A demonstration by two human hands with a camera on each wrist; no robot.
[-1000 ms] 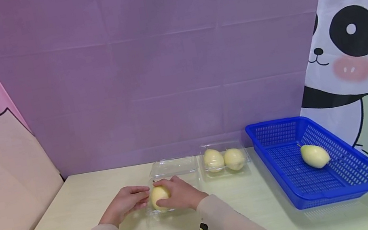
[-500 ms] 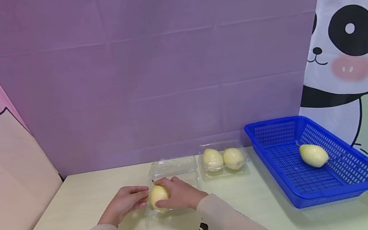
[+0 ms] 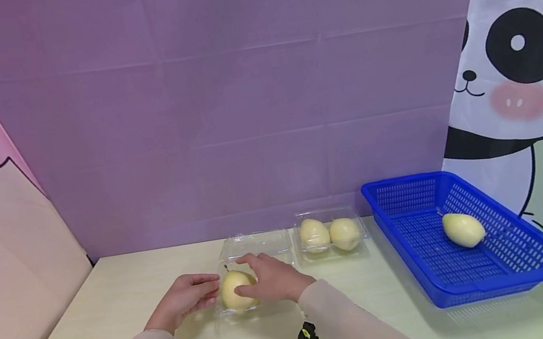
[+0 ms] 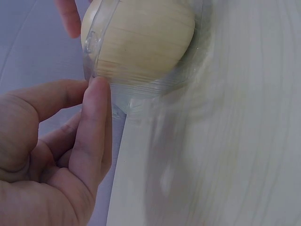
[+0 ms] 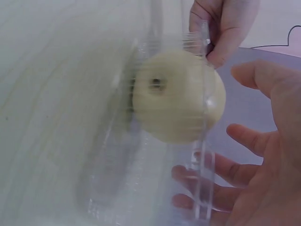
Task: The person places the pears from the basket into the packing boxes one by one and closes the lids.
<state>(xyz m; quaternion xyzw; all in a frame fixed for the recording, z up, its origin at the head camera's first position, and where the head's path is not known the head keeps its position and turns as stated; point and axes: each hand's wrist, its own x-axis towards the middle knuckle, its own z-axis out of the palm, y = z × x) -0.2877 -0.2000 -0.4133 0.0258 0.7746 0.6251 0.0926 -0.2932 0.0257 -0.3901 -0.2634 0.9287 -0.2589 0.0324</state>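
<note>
A pale yellow pear (image 3: 235,291) sits in the left end of a clear plastic clamshell box (image 5: 113,188), whose lid (image 3: 254,245) lies folded back behind it. My left hand (image 3: 188,299) pinches the box's left rim between thumb and fingertips, as the left wrist view shows. Over the box's right part, my right hand (image 3: 276,277) hovers with spread, slightly bent fingers. In the right wrist view its fingers (image 5: 249,141) stand apart from the pear.
Behind and to the right stands a closed clear box (image 3: 331,247) with two pears (image 3: 314,235) inside. A blue plastic basket (image 3: 417,283) at the right holds one pear (image 3: 464,229). A purple backdrop (image 3: 239,108) rises along the table's back edge.
My right hand has let go of the pear in the box and drawn back a little to the right, fingers spreading. The left hand has stayed at the rim.
</note>
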